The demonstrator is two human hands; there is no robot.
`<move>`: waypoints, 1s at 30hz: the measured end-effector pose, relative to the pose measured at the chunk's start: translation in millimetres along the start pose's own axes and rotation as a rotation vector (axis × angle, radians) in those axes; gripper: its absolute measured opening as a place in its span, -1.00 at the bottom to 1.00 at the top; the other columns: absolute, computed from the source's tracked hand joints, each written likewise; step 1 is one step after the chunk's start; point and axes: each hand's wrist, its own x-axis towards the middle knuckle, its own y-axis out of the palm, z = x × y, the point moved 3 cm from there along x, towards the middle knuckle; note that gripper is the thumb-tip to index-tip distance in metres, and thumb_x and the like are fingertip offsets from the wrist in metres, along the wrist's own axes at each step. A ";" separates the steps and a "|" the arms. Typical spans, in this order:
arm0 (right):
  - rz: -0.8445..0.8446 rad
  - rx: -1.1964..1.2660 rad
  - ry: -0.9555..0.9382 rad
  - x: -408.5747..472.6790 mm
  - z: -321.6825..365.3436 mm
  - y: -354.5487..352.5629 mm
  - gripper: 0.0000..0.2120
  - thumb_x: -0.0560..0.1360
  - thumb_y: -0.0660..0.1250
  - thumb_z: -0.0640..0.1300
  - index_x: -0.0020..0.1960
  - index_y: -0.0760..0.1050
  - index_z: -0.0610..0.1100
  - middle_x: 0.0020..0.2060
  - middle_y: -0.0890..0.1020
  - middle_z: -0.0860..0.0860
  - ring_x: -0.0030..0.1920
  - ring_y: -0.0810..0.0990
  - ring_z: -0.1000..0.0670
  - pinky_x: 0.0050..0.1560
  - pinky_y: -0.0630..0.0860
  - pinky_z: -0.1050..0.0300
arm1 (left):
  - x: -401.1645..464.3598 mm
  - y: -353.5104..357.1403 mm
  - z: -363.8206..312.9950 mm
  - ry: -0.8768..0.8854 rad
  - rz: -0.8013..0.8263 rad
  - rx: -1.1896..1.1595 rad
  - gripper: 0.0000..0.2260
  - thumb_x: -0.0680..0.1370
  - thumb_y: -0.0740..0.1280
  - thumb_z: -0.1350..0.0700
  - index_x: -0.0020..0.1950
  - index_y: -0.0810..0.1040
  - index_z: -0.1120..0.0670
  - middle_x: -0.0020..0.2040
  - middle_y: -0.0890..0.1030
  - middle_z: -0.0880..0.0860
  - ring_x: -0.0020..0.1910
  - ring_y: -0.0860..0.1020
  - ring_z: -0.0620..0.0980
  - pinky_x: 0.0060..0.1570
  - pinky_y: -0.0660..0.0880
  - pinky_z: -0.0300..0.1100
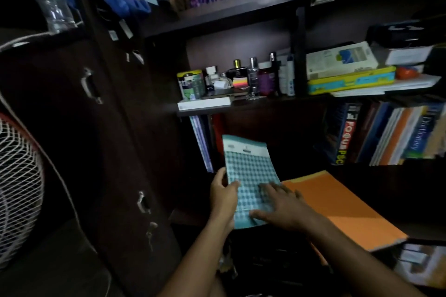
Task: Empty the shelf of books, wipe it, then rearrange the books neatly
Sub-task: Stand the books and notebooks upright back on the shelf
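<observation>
Head view, catalogued:
My left hand (pixel 223 196): gripped the left edge of the checked teal notebook (pixel 251 176), thumb on its cover.
My right hand (pixel 281 207): lay flat on the lower cover, fingers spread, not curled round anything.
Checked teal notebook: held tilted in front of the lower shelf (pixel 277 128) opening, its top end pointing into the shelf.
Orange folder (pixel 342 207): lay flat just right of the notebook, beside my right hand.
Standing books (pixel 386 132): leaned in a row at the right of the lower shelf; one spine read "Dictionary".
Thin books (pixel 202 142): stood upright at the shelf's left end.
Upper shelf: carried bottles (pixel 253 75), a tin and stacked boxes (pixel 342 65).
Cupboard door (pixel 96 116): dark, stood left of the shelves.
Fan grille (pixel 17 188): white, at the far left.
</observation>
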 end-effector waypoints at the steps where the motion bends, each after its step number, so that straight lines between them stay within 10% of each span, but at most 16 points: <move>1: -0.030 -0.001 -0.038 7.2 11.2 0.5 -0.11 0.47 0.14 0.51 0.62 -0.09 0.14 0.64 -0.08 0.05 0.62 -0.06 -0.11 0.54 -0.07 -0.28 | 3.4 -14.2 -0.5 0.063 -0.039 0.043 -0.66 0.63 0.31 0.15 0.38 0.47 -0.10 0.32 0.59 0.01 0.24 0.59 0.09 0.20 0.57 0.09; 10: -0.075 0.218 -0.161 88.5 81.6 17.2 -0.23 0.49 0.36 0.22 0.57 0.10 0.05 0.49 0.33 -0.04 0.46 0.32 -0.13 0.44 0.33 -0.04 | 7.8 -98.0 9.4 0.452 -0.587 0.341 -0.61 0.68 0.21 0.16 0.52 0.31 0.05 0.29 0.56 0.07 0.17 0.55 0.06 0.09 0.43 -0.11; 22: -0.206 -0.078 -0.225 152.5 97.9 57.5 -0.37 0.55 0.16 0.30 0.52 0.28 0.00 0.48 0.31 0.01 0.42 0.28 -0.09 0.35 0.26 -0.05 | 54.9 -102.1 47.2 0.211 -0.524 0.351 -0.49 0.68 0.24 0.15 0.61 0.22 -0.03 0.34 0.54 0.07 0.35 0.47 0.13 0.33 0.43 0.02; 30: -0.235 -0.034 -0.181 196.5 96.9 59.8 -0.38 0.57 0.16 0.26 0.54 0.19 0.04 0.40 0.44 -0.01 0.36 0.38 -0.09 0.28 0.29 -0.05 | 88.2 -103.4 45.4 0.191 -0.462 0.181 -0.61 0.67 0.27 0.19 0.50 0.41 -0.02 0.23 0.60 -0.08 0.22 0.56 -0.08 0.11 0.44 -0.29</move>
